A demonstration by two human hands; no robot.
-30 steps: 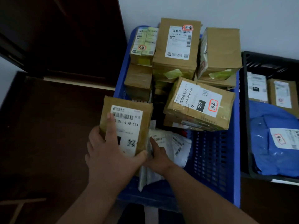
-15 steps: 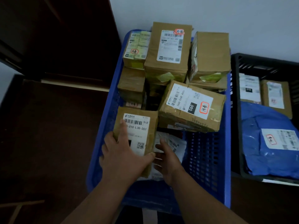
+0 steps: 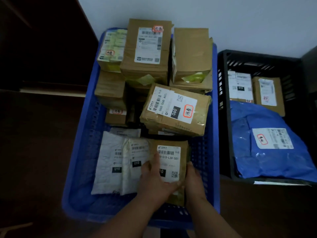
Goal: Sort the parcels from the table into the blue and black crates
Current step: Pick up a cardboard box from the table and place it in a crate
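Both hands were on one small cardboard parcel [image 3: 173,162] in the near right corner of the blue crate [image 3: 82,152]. Left hand [image 3: 154,179] lay over its labelled face, fingers spread and thumb hooked under the near edge; right hand [image 3: 193,176] pressed against its right side. Fingers curled round it on both sides. Likely a two-sided hold to slot the parcel upright into the gap beside the white mailers [image 3: 116,162], just left of it, label up so the code reads.

Rear of the blue crate was stacked with brown boxes; a large tilted box [image 3: 175,109] sat just behind the held parcel, leaning on the pile.

Black crate [image 3: 224,117] stood just right of the blue one, holding a blue plastic bag [image 3: 267,145] and two boxes behind it.

Floor dark brown, dim light. Pale wall [image 3: 223,18] behind both crates; dark furniture at left.
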